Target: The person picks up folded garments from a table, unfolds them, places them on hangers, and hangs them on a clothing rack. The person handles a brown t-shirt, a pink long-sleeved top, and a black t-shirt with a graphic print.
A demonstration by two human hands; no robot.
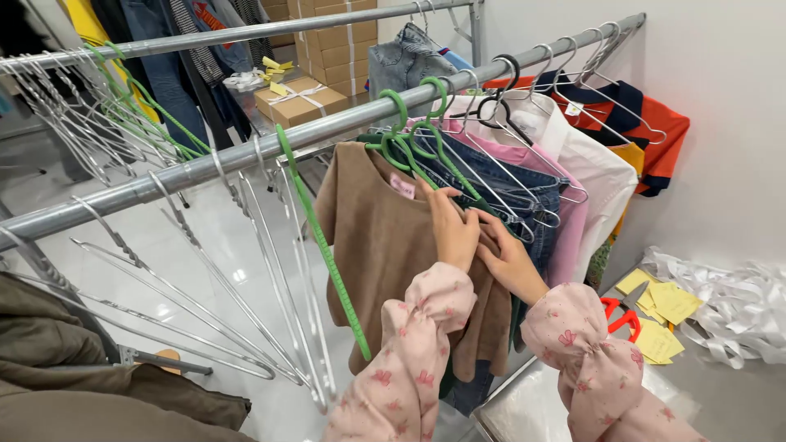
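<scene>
Both arms reach up and forward in pink flowered sleeves toward the metal rail [246,151], the left hand [452,232] raised with its fingers curled onto the shoulder of the brown top [381,245], the right hand [509,260] just beside it, palm down. The brown top hangs from a green hanger [401,135] under the rail, packed against jeans [516,192] and a pink shirt [573,237] on its right, while only bare wire hangers [205,278] hang to its left. The left fingers pinch the top's shoulder seam; the right fingers press flat on the cloth, gripping nothing that I can tell.
</scene>
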